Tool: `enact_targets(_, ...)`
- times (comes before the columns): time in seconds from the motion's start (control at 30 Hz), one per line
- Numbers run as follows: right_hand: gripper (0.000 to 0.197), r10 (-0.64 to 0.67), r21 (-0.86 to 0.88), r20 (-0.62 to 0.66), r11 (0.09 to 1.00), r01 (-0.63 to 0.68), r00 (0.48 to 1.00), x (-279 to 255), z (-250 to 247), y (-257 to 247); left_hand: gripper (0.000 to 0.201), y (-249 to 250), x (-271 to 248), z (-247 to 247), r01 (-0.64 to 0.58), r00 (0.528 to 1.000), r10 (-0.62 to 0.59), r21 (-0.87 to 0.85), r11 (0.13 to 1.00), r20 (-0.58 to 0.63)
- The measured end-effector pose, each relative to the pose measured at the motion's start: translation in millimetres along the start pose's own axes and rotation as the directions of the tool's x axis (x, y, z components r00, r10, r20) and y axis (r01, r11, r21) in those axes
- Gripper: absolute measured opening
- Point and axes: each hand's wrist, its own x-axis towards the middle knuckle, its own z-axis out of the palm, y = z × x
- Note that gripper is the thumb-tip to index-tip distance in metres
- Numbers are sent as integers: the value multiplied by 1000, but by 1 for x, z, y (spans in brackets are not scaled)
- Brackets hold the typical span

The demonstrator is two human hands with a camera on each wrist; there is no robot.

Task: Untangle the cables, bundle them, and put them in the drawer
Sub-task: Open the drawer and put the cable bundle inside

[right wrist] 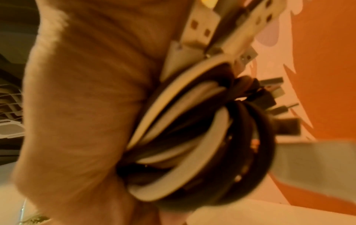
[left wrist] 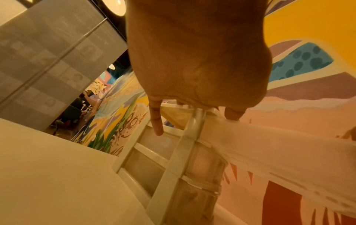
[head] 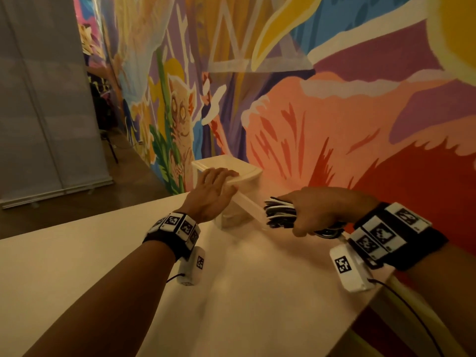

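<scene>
A small white drawer unit [head: 251, 171] stands at the far edge of the table, against the painted wall. My left hand [head: 219, 182] lies flat on its top with the fingers straight. One translucent drawer [head: 248, 203] is pulled out toward me; in the left wrist view this drawer [left wrist: 269, 149] reaches right, below my left hand [left wrist: 196, 60]. My right hand [head: 309, 215] grips a coiled bundle of black and white cables [head: 279, 212] just right of the open drawer's front. In the right wrist view the cable bundle [right wrist: 192, 137] shows white USB plugs [right wrist: 202, 30] sticking out.
The pale table [head: 244, 292] runs from the left toward the mural wall [head: 334, 124], and its right edge drops off near my right wrist. A grey banner [head: 46, 99] stands on the floor at the far left. The unit [left wrist: 173, 164] has several stacked drawers.
</scene>
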Motion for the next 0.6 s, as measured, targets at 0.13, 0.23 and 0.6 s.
enact_targets(0.13,29,28,89,41,996,-31,999,-10,-18,12,55,-5,0,6,4,1000,-5,-25,1000,-7)
enact_targets(0.23,22,32,152,-145,988,-10,989,-3,-44,11,55,-1,-1,7,30,999,-30,-30,999,-12)
enact_targets(0.6,38,-100,-473,-325,878,-70,940,89,-31,-34,68,3,-4,4,47,999,-47,3,999,14)
